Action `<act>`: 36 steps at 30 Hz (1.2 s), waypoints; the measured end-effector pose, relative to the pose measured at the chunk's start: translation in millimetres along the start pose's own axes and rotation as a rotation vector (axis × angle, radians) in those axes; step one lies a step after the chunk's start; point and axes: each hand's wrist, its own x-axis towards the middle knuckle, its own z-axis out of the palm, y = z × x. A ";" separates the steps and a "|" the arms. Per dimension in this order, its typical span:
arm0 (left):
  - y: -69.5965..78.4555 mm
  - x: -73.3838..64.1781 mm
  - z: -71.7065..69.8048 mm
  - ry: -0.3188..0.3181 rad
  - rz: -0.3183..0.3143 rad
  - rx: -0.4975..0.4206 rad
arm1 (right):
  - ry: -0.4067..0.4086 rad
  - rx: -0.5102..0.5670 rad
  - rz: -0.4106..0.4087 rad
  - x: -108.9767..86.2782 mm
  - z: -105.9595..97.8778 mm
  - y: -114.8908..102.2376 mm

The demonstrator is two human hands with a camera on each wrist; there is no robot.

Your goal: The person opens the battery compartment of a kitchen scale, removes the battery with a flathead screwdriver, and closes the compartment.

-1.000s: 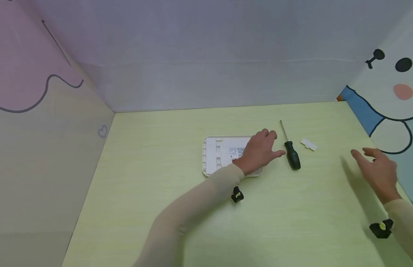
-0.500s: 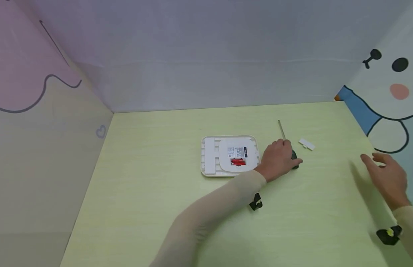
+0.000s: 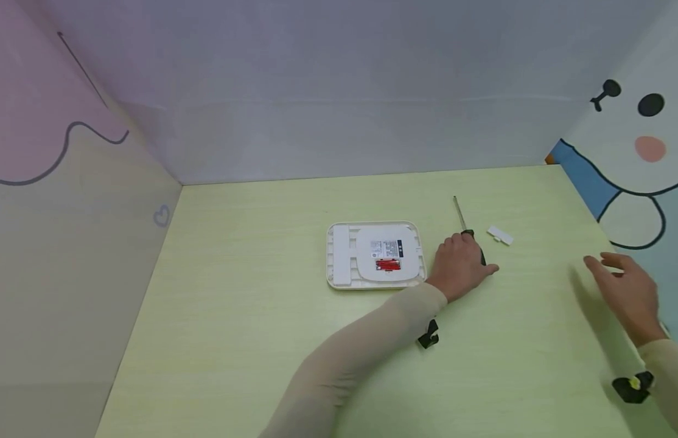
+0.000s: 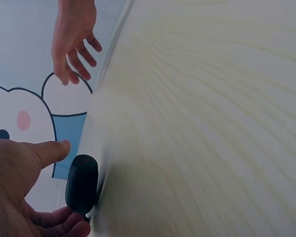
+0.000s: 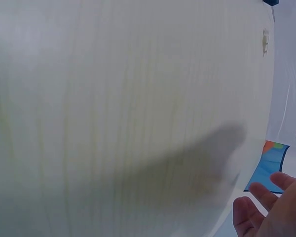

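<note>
From above, the head view peers forward and down, wide across the tabletop (image 3: 235,340); the left wrist view, close and low, faces past the screwdriver (image 4: 83,182) to the right hand (image 4: 75,39), both shared with the head's; the right wrist view looks toward the wall (image 5: 290,84).

In the head view, a pale table (image 3: 251,328) is filling the lower centre; a lavender-grey backdrop (image 3: 339,91) is spanning the top; a pink patch (image 3: 32,85) is colouring the upper left; a cartoon figure (image 3: 673,125) is showing at upper right.
</note>
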 end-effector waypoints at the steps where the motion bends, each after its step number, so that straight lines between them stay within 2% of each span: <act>1: -0.4 0.2 0.6 0.004 0.000 0.008 | 0.001 0.000 -0.002 -0.3 0.4 -0.5; 10: -0.8 4.0 4.8 -0.010 -0.015 0.003 | 0.008 -0.005 -0.030 -2.4 1.6 -3.9; 18: -1.6 4.4 4.7 -0.023 -0.033 -0.013 | -0.013 0.015 -0.020 -3.7 2.3 -5.5; 27: -5.5 4.8 3.1 -0.041 0.005 -0.025 | -0.011 0.013 -0.039 -4.5 4.6 -6.5; 36: -10.0 6.2 -1.4 -0.044 -0.002 -0.028 | -0.023 0.029 -0.033 -5.6 6.8 -8.7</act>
